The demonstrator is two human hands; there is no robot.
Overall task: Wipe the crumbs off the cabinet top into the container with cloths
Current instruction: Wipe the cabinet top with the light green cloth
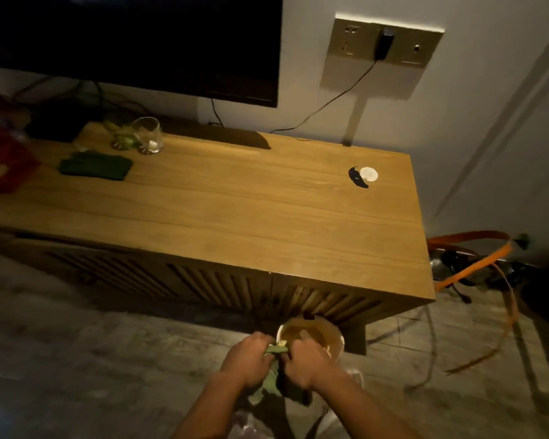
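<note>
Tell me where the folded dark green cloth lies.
Head view: the dark green cloth lies on the cabinet top at left, in front of the glass.

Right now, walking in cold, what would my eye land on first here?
Probably the left hand and right hand at the bottom centre, both gripping a crumpled green cloth at the rim of a round container in front of the cabinet. Next, the broad wooden cabinet top fills the middle, with a folded dark cloth and a glass at its far left and a dark screen above.
</note>
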